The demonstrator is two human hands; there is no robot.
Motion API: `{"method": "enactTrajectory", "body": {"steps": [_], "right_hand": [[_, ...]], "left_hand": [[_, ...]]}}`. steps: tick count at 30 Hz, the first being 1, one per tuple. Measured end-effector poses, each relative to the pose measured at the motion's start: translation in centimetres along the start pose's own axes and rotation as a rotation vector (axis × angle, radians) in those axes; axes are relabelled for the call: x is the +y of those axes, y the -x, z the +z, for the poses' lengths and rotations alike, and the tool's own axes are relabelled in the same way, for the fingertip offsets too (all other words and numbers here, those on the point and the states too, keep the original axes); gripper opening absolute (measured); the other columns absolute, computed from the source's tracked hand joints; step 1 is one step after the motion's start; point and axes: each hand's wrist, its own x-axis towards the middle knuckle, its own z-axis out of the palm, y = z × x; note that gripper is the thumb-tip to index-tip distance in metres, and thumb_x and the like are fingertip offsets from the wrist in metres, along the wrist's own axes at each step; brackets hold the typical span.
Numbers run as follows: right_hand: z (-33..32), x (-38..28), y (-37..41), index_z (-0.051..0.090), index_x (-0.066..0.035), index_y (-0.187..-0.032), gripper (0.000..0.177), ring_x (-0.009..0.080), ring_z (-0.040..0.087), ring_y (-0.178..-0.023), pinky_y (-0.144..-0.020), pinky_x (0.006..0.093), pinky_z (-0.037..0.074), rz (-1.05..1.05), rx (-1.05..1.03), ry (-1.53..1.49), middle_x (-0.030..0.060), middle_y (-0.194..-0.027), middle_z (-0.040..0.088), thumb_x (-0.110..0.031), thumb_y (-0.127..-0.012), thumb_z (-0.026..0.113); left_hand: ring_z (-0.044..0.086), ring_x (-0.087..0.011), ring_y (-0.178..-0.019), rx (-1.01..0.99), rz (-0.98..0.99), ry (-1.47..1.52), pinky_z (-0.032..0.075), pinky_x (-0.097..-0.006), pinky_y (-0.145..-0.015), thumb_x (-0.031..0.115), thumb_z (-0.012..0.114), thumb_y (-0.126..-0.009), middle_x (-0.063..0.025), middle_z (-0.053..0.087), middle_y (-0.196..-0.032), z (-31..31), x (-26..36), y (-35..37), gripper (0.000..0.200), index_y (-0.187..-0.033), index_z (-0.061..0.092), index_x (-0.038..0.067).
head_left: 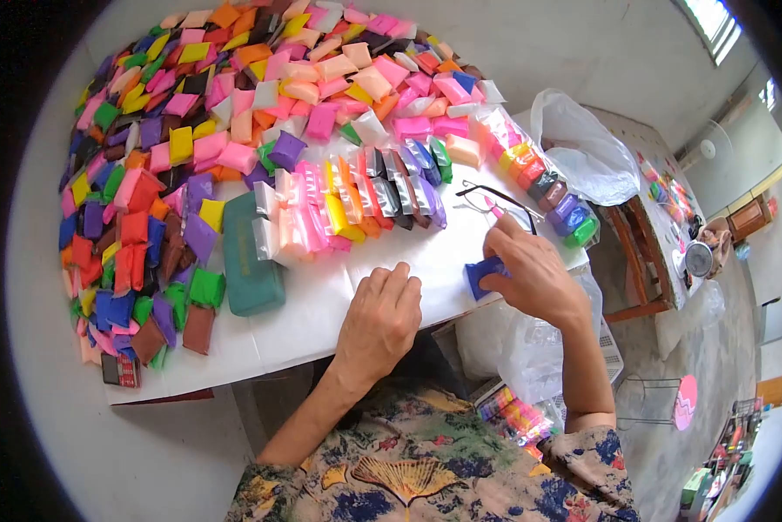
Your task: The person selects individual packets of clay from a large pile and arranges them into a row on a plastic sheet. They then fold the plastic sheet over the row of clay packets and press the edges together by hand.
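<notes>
My right hand (537, 271) grips a small blue packet of modelling clay (480, 280) at the table's front edge. Its thumb and fingers are closed on the packet. A pair of eyeglasses (495, 198) lies just beyond that hand, partly behind its fingers. My left hand (384, 315) rests palm down on the white tabletop (321, 326), fingers curled together; nothing shows in it, though its fingertips are partly hidden. Past my left hand stand rows of clay packets (356, 202) in clear wrap, sorted by colour. A green case (253, 265) sits to their left.
A large heap of loose colourful packets (208, 148) covers the back and left of the table. More wrapped packets (543, 187) line the right edge beside a clear plastic bag (582, 143). A pink-topped stool (685, 402) stands on the floor at right.
</notes>
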Motion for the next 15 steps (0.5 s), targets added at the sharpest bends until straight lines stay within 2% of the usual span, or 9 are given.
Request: {"method": "enactTrajectory", "body": {"steps": [2, 5, 6, 7, 9, 11, 13, 15], "right_hand": [[0.2, 0.6, 0.6, 0.055, 0.000, -0.093, 0.021, 0.0334, 0.064, -0.083, -0.077, 0.0442, 0.049, 0.013, 0.122, -0.054, 0.0161, -0.097, 0.059, -0.004, -0.079, 0.071], [1.8, 0.5, -0.4, 0.055, 0.001, -0.094, 0.017, 0.0308, 0.064, -0.072, -0.066, 0.0409, 0.050, 0.132, 0.488, -0.275, 0.0163, -0.087, 0.060, -0.002, -0.082, 0.068], [3.0, 0.5, -0.9, 0.055, 0.002, -0.093, 0.015, 0.0296, 0.063, -0.063, -0.058, 0.0393, 0.050, 0.175, 0.568, -0.415, 0.0176, -0.084, 0.061, -0.002, -0.084, 0.067], [3.3, -0.5, -1.5, 0.055, 0.003, -0.093, 0.016, 0.0306, 0.064, -0.063, -0.059, 0.0407, 0.050, 0.278, 0.550, -0.529, 0.0189, -0.083, 0.062, -0.002, -0.084, 0.067], [5.7, -0.3, -3.1, 0.055, 0.003, -0.092, 0.014, 0.0329, 0.063, -0.066, -0.059, 0.0416, 0.049, 0.165, 0.664, -0.485, 0.0189, -0.083, 0.060, -0.002, -0.085, 0.067], [7.1, -0.3, -4.5, 0.055, 0.000, -0.091, 0.014, 0.0371, 0.061, -0.073, -0.059, 0.0454, 0.048, 0.085, 0.745, -0.247, 0.0170, -0.088, 0.057, -0.007, -0.087, 0.067], [7.4, -0.8, -5.1, 0.058, 0.000, -0.090, 0.016, 0.0315, 0.063, -0.066, -0.058, 0.0414, 0.049, 0.113, 0.784, -0.077, 0.0146, -0.085, 0.059, -0.008, -0.086, 0.071], [7.2, -1.5, -5.0, 0.057, -0.002, -0.091, 0.016, 0.0345, 0.063, -0.071, -0.059, 0.0445, 0.049, 0.148, 0.721, -0.017, 0.0157, -0.089, 0.058, -0.012, -0.087, 0.068]], "left_hand": [[0.055, -0.0341, -0.099, -0.001, -0.001, -0.008, 0.047, -0.0431, -0.088, 0.003, 0.065, -0.082, -0.0174, 0.059, -0.115, 0.1, 0.0, 0.0, 0.026, -0.107, 0.060, -0.003], [0.055, -0.0289, -0.096, 0.025, 0.051, -0.087, 0.048, -0.0392, -0.086, 0.004, 0.063, -0.080, -0.0162, 0.057, -0.113, -0.1, 0.1, -0.2, 0.022, -0.100, 0.058, -0.002], [0.055, -0.0287, -0.096, 0.020, 0.049, -0.088, 0.048, -0.0391, -0.085, 0.004, 0.063, -0.080, -0.0160, 0.057, -0.113, 0.0, 0.1, -0.2, 0.021, -0.099, 0.058, -0.002], [0.055, -0.0285, -0.096, 0.015, 0.047, -0.090, 0.048, -0.0390, -0.085, 0.004, 0.063, -0.080, -0.0158, 0.057, -0.113, -0.1, 0.1, -0.2, 0.021, -0.099, 0.058, -0.002], [0.055, -0.0282, -0.096, 0.009, 0.045, -0.094, 0.048, -0.0387, -0.085, 0.004, 0.063, -0.079, -0.0156, 0.057, -0.113, -0.1, 0.1, -0.2, 0.021, -0.099, 0.058, -0.002], [0.055, -0.0281, -0.096, 0.008, 0.046, -0.094, 0.048, -0.0386, -0.085, 0.004, 0.064, -0.079, -0.0154, 0.057, -0.113, -0.1, 0.1, -0.2, 0.021, -0.099, 0.059, -0.002], [0.055, -0.0309, -0.096, 0.007, 0.029, -0.049, 0.047, -0.0412, -0.085, 0.003, 0.065, -0.081, -0.0160, 0.058, -0.114, -0.2, 0.2, -0.1, 0.025, -0.104, 0.060, -0.003], [0.055, -0.0324, -0.095, 0.002, 0.017, -0.023, 0.047, -0.0425, -0.084, 0.003, 0.065, -0.081, -0.0164, 0.059, -0.114, -0.3, 0.1, -0.1, 0.026, -0.106, 0.060, -0.003]]}}
